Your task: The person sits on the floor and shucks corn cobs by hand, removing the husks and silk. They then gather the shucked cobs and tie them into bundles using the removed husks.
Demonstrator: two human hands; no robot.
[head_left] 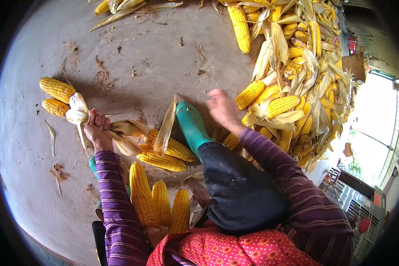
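Observation:
My left hand (98,129) grips corn husks at the left. Pale husk leaves (77,109) stick out on its far side, joined to two yellow corn cobs (57,89) resting near the floor. To its right, dry husks (128,133) run from the fist towards more cobs (174,148) beside my green rubber boot (189,123). My right hand (223,108) is blurred, held above the floor between the boot and a large heap of corn (306,73). Its fingers look bent, and nothing is plainly visible in them. A peeled cob (282,106) on the heap is closest to it.
Several upright cobs (143,193) stand close before my body, between my legs. More cobs with husks (103,7) lie at the far left on the concrete floor (159,56). Husk scraps (50,136) are strewn there. A bright doorway (374,129) is at the right.

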